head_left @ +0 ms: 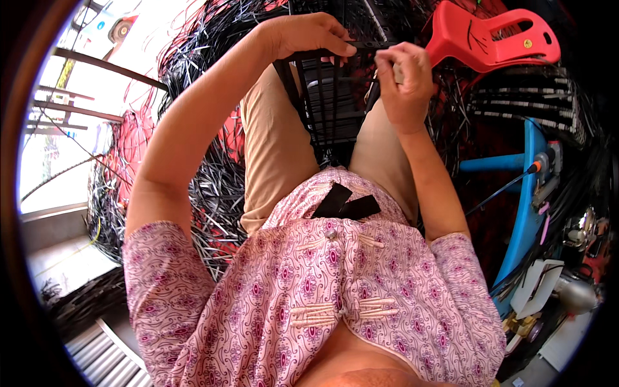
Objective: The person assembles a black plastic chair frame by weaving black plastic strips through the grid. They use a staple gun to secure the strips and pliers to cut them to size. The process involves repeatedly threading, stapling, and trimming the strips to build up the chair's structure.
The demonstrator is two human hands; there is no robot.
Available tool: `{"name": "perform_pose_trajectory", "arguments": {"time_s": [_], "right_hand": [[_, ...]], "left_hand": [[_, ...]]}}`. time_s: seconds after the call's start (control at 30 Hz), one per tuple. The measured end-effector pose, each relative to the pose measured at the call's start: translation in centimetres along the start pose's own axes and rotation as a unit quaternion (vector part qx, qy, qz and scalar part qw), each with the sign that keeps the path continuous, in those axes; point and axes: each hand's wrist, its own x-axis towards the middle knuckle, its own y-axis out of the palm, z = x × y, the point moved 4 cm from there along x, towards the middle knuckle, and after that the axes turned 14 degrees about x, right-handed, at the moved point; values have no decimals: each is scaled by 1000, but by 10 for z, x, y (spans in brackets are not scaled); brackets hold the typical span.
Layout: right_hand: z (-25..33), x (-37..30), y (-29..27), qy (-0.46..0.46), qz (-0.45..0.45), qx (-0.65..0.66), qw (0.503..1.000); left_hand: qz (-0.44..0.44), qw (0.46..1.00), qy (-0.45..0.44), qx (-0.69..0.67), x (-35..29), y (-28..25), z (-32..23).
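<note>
Between my knees stands a dark frame with black flat strips running lengthwise and across it. My left hand is closed at the far bar of the frame, thumb and fingers pinching a black strip there. To the right, my right hand is raised beside the bar's right end. Its thumb and fingertips are drawn together, and whatever lies between them is too small to make out. Two short black strip pieces lie crossed on my lap.
Tangled black strips heap on the left over red ground. A red plastic chair is at the far right. Nearer on the right are a striped black-and-white woven piece, a blue plastic stool and metal tools.
</note>
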Motion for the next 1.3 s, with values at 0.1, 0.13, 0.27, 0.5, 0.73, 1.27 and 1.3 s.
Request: {"name": "perform_pose_trajectory", "arguments": {"time_s": [0.1,0.13,0.27,0.5,0.73,1.27,1.3], "right_hand": [[1,-12,9,-13,39,-12,999],[0,-13,12,-26,46,-25,998],[2,-9,20,-77,63,-70,993],[1,-6,22,-119,101,-77,985],[1,0,22,-135,117,-79,981],[-21,26,24,-69,113,-29,991],[-21,30,24,-62,128,-22,990]], "left_hand": [[42,997,-23,-61,-2,-1,-4],[41,996,-17,-75,-1,0,-4],[52,993,-1,-104,0,1,-2],[56,990,-4,-126,-4,-1,-4],[49,988,-12,-149,-1,-1,2],[-249,933,126,226,-32,2,-26],[-287,907,147,271,-38,7,-27]]}}
